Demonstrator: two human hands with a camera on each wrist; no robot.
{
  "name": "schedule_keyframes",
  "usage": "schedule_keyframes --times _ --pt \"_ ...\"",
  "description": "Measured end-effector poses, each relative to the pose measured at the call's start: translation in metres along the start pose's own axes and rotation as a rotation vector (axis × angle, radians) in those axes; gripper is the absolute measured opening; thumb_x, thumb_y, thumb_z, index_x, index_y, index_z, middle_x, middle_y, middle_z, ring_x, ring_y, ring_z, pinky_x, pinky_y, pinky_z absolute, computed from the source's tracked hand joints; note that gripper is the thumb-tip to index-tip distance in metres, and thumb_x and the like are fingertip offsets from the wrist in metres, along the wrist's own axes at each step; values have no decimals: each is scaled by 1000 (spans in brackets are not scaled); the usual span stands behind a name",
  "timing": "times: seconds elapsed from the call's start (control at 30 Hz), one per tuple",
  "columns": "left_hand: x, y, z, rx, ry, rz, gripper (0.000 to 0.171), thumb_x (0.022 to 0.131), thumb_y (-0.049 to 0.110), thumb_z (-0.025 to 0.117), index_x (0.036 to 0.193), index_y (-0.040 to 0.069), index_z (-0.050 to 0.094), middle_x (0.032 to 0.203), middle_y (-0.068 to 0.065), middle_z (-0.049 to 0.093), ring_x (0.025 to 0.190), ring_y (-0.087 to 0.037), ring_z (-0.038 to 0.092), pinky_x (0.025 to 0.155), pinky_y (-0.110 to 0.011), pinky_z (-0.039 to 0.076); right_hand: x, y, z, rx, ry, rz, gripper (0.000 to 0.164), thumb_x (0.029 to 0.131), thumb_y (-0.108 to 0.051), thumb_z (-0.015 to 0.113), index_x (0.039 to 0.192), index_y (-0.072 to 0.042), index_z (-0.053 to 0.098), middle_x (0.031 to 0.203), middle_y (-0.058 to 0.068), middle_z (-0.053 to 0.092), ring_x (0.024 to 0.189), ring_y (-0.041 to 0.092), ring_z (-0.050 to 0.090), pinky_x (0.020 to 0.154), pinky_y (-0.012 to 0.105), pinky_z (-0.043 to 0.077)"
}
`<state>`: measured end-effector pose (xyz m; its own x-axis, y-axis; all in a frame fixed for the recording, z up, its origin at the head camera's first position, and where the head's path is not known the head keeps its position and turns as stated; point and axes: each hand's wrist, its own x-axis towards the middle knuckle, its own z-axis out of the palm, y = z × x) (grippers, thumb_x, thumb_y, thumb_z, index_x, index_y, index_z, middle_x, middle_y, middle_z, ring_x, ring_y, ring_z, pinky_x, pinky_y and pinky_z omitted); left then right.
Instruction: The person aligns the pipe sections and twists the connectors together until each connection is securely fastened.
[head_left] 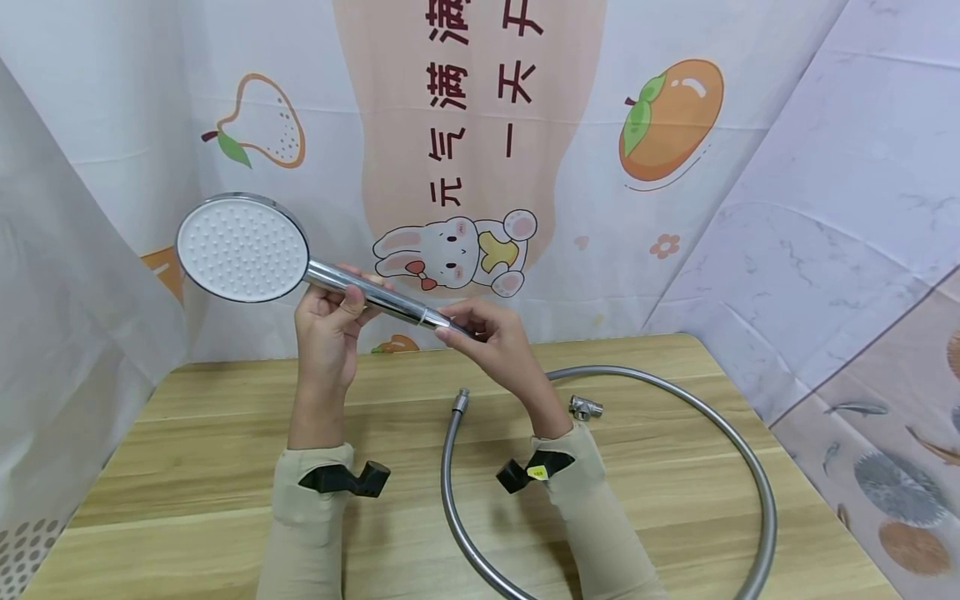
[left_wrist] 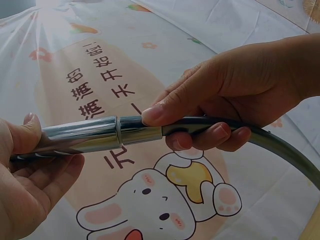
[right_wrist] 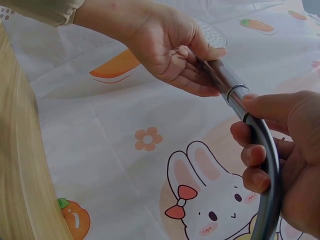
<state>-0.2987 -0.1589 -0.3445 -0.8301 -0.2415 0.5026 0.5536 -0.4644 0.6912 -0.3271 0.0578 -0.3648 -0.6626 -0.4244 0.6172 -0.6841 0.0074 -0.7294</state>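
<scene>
My left hand (head_left: 327, 329) grips the chrome handle of a shower head (head_left: 243, 247), its round white nozzle face turned toward the head camera. At the handle's lower end, my right hand (head_left: 495, 337) pinches the metal collar of a flexible grey shower hose (left_wrist: 292, 160) between thumb and fingers. In the left wrist view the collar meets the handle end in one line, with a thin ring at the seam. Both hands hold the joined pieces up above the table. The hose curves down behind the right forearm.
On the wooden table (head_left: 187, 467) the hose lies in a wide loop, its free metal end (head_left: 461, 402) between the forearms. A small chrome tee fitting (head_left: 585, 407) sits inside the loop. A printed curtain (head_left: 300, 42) hangs behind the table.
</scene>
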Motion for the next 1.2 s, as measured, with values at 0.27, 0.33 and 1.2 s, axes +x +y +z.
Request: schedule_keyframes --times 0.27,0.33,1.2 --pt "0 0 0 0 6 -6 20 94 13 65 110 3 58 94 -8 73 89 -21 77 84 -32 63 0 -1 0 -4 -10 15 21 94 -2 71 115 0 72 81 11 65 62 11 47 53 21 39" --pt "0 0 0 0 5 -7 20 94 12 65 110 3 58 95 -8 73 89 -21 77 84 -32 63 0 -2 0 -8 -11 19 21 94 -2 71 115 -1 72 82 11 66 62 11 47 54 21 40" --pt "1 0 -1 -22 -5 -1 20 93 12 66 109 3 58 95 -9 74 89 -21 76 83 -31 63 0 0 3 -11 23 -2 34 89 -1 77 119 -3 60 79 15 68 63 14 53 55 21 42"
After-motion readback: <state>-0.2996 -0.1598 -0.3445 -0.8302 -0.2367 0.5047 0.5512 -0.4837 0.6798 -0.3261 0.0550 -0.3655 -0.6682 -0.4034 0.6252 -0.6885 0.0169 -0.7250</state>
